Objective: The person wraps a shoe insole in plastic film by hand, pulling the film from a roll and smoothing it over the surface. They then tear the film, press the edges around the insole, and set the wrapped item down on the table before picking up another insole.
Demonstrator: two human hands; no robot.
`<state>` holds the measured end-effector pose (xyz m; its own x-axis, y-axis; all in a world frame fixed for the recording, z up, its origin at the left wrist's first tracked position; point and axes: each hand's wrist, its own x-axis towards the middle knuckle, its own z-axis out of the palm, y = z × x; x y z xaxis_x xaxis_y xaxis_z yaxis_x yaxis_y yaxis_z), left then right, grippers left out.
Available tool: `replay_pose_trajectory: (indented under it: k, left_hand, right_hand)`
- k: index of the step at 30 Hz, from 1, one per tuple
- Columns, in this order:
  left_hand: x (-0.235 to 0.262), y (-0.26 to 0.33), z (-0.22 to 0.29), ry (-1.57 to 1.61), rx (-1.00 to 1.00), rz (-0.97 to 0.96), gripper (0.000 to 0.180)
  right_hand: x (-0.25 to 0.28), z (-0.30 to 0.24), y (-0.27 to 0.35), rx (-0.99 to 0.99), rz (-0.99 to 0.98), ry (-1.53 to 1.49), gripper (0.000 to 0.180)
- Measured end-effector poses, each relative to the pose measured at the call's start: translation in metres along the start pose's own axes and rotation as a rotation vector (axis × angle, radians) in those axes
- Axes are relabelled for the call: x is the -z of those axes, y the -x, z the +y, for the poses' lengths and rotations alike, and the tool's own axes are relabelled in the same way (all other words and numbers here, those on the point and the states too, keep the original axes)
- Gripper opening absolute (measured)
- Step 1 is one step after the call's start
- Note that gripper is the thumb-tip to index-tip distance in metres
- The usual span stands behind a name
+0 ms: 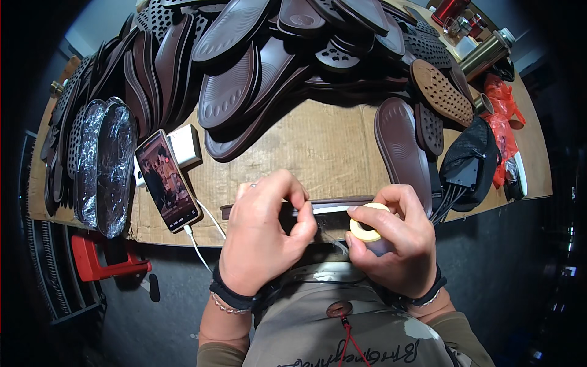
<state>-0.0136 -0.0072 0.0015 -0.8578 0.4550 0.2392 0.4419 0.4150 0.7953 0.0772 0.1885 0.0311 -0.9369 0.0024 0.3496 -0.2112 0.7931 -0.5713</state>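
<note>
A brown shoe sole (342, 200) is turned on its edge in front of me, at the near side of the table. Along its side runs a narrow white strip (330, 209), stretching between my two hands. My left hand (266, 229) is closed, its thumb and fingers pinching at the sole by the strip's left end; the exact fingertip contact is partly hidden. In my right hand (400, 238) is a pale yellow roll of tape (367, 235), gripped between thumb and fingers, with the strip meeting it. Part of the sole passes behind my left hand.
Brown soles (229, 92) are heaped across the back. At left, plastic-wrapped soles (107, 165) lie near a phone (168, 183) with a white cable, leaning on a white box (184, 145). A single sole (400, 150), black mesh bag (471, 156), red plastic bag (501, 122) and metal flask (489, 55) are at right.
</note>
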Motion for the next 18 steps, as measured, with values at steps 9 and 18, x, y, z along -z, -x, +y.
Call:
replay_pose_trajectory:
  k: [9, 18]
  left_hand:
    - [0.007, 0.01, -0.014, 0.036, -0.295, -0.008, 0.04]
    - [0.0, 0.014, -0.013, -0.204, -0.352, -0.031, 0.045]
  right_hand:
    - [0.0, 0.002, -0.002, 0.003, 0.018, 0.007, 0.033]
    - [-0.002, 0.012, 0.005, 0.019, 0.081, -0.057, 0.038]
